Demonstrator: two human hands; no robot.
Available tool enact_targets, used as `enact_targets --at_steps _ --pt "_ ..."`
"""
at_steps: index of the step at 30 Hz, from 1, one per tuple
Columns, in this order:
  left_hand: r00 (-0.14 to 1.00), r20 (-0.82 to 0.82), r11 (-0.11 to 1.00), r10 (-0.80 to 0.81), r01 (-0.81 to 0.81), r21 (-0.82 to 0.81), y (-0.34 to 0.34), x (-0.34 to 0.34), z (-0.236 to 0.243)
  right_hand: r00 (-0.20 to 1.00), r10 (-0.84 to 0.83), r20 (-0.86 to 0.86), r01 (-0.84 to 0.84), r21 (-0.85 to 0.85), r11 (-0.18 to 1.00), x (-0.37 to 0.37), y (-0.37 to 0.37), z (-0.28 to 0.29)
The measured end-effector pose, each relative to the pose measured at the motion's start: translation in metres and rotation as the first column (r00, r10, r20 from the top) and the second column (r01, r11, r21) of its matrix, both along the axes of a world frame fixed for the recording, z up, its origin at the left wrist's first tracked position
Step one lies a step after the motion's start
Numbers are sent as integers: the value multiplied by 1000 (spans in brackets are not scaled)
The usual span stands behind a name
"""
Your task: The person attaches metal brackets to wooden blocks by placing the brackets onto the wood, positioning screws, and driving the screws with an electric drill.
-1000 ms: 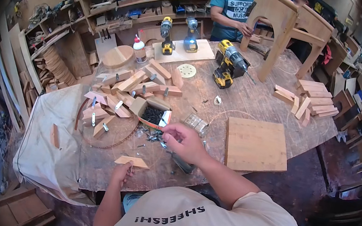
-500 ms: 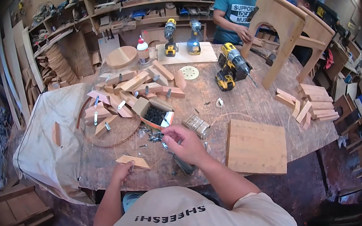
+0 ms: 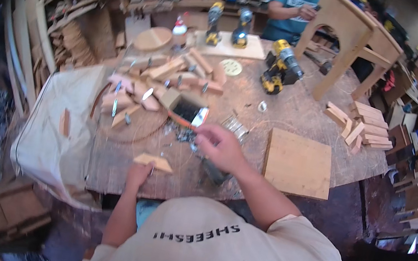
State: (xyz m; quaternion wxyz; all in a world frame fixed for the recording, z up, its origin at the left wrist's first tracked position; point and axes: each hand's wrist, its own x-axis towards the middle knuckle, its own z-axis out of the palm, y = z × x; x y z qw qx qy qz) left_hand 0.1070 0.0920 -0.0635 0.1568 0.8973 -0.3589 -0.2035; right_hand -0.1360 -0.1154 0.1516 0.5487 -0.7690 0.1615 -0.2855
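My left hand [image 3: 139, 173] is closed on a small wooden block [image 3: 160, 164] with slanted ends, pressing its near edge on the worktable [image 3: 188, 184]. My right hand [image 3: 221, 147] hovers at the near right side of an open cardboard box [image 3: 171, 99] of dark screws [image 3: 186, 109]. Its fingers are curled together; blur hides what they hold, if anything. Loose small hardware [image 3: 184, 134] lies below the box. Beside my right wrist is a dark tool [image 3: 213, 172], partly covered by the hand and arm.
Wooden pieces with metal fittings [image 3: 169, 70] lie heaped beyond the box. A square wooden board [image 3: 298, 163] is at right, with stacked sticks [image 3: 372, 126] behind. Cordless drills [image 3: 281, 68], a glue bottle [image 3: 179, 33] and a wooden chair frame [image 3: 344, 28] stand farther back. Another person [image 3: 288, 10] is behind.
The whole view has shifted, so the table sits higher in the picture. The block under my left hand has turned slightly. My right hand stays close to the screw box, fingers still curled.
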Motion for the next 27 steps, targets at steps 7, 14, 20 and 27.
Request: enact_targets --at_steps 7,14,20,27 --pt "995 -85 999 50 -50 -1 -15 3 10 998 -4 59 -7 193 981 3 -1 -1" --pt "889 -250 884 383 -432 -179 9 4 25 997 36 72 -49 178 983 4 -4 -6" --pt "989 150 899 -7 72 -433 27 5 72 995 45 85 -57 150 987 3 -4 -8" --pt "789 324 794 -522 589 -152 15 24 88 997 51 65 -60 138 989 2 -3 -5"
